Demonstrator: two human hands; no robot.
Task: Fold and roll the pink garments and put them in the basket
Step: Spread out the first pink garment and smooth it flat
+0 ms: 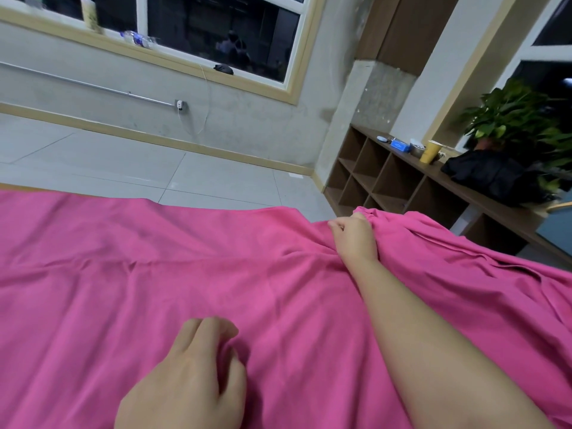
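Gathering a bunched ridge of cloth, the fingers of the right hand are curling tightly around a fold at the far edge of the pink garment, with the knuckles raised and the arm reaching well forward across it. The fingers of the left hand are lying bent on the near part of the same cloth, their tips pressing into a small pucker and apparently pinching it against the thumb, though how firmly is hard to tell. The garment is spreading wide over the whole work surface, which it is hiding, and is trailing off the right side in loose folds toward the wooden cubby shelf. It is looking thin, soft and light, creasing wherever it is touched, so it is likely to sag and slide rather than keep a shape; edges and corners are seeming the best places to take hold, pulling them taut before laying one half over the other. The folding is judged to be only starting, since the cloth is lying mostly open in one layer. No basket is showing in this view. Beyond the cloth, a tiled floor is stretching to a wall beneath a dark window.
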